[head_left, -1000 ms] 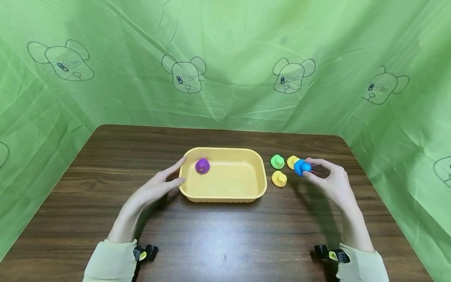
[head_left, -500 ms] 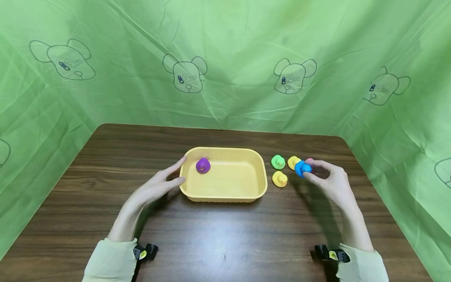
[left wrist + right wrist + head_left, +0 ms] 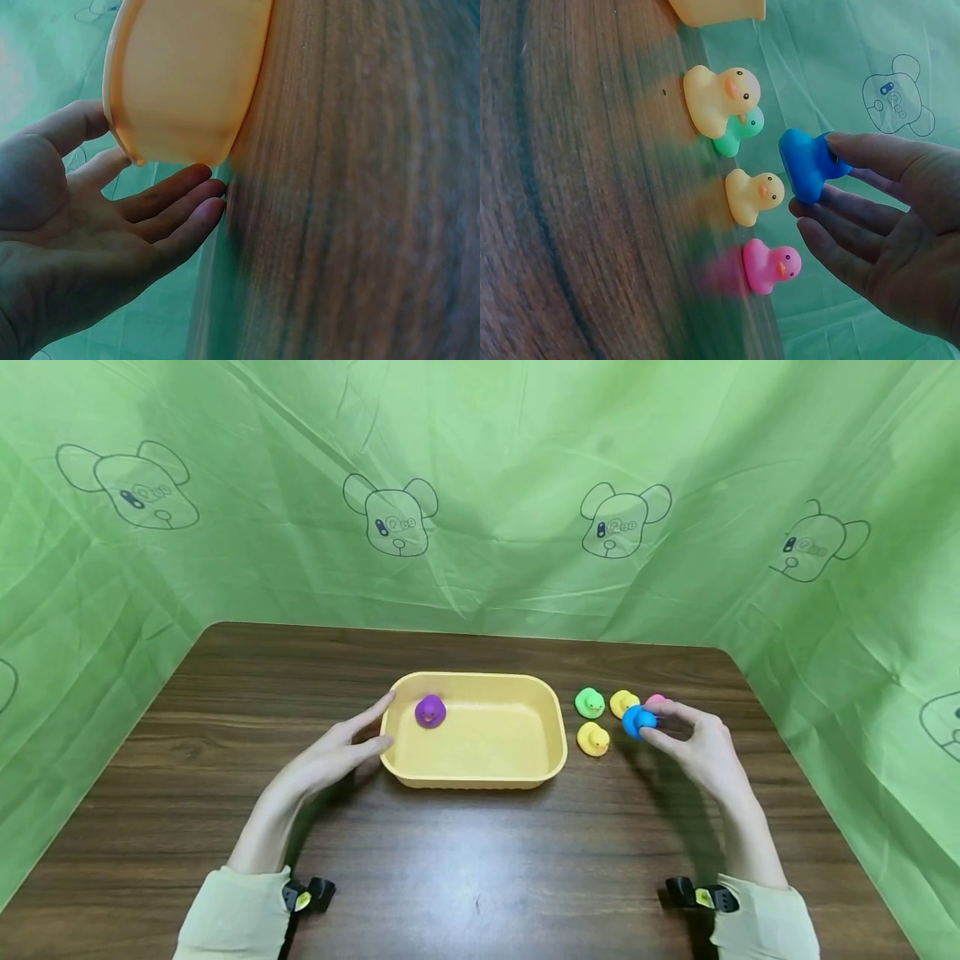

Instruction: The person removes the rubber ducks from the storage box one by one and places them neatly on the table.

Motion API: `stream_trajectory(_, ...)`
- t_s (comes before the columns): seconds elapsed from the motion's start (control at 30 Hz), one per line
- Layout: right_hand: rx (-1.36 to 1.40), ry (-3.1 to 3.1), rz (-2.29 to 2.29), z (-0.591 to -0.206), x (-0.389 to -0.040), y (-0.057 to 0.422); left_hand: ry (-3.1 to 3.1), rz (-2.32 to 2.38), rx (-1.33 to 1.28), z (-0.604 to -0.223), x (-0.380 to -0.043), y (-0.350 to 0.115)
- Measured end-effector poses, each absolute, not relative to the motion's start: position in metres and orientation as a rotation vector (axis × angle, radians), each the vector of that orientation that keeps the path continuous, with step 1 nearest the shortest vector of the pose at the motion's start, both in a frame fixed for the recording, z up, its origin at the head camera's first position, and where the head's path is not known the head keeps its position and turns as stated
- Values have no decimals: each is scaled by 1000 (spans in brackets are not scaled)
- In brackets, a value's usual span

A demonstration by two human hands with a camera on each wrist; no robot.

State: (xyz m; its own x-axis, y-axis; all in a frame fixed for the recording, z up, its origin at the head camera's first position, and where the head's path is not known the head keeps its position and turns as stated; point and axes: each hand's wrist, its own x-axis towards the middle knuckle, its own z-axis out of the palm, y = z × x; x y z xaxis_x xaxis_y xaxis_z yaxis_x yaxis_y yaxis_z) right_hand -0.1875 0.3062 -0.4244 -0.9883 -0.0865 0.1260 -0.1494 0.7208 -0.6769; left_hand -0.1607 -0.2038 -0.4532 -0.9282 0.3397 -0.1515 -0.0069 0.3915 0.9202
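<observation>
My right hand (image 3: 697,747) pinches a blue rubber duck (image 3: 637,722) between thumb and fingertips. In the right wrist view the blue duck (image 3: 806,165) is held up off the wooden table, beside the standing ducks. Around it in the head view are a green duck (image 3: 590,702), two yellow ducks (image 3: 593,739) and a pink duck (image 3: 657,699), partly hidden by the hand. My left hand (image 3: 333,760) touches the left end of a pale yellow tray (image 3: 480,782), its thumb and index finger at the rim. The other fingers (image 3: 176,191) stretch out low by its wall.
Inside the tray, toward its left side, sits a purple duck (image 3: 431,712). The dark wooden table (image 3: 465,877) reaches to a green cloth backdrop (image 3: 510,585) behind and at both sides.
My right hand has drifted slightly left with the blue duck, and more of the yellow and pink ducks shows. The left hand and tray stay in place.
</observation>
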Motion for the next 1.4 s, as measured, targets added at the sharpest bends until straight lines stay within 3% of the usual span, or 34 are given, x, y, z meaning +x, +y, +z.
stream_trajectory(1.4,196,-2979,983,-432,-189,309,2358,1530,289,-454,-160,-204)
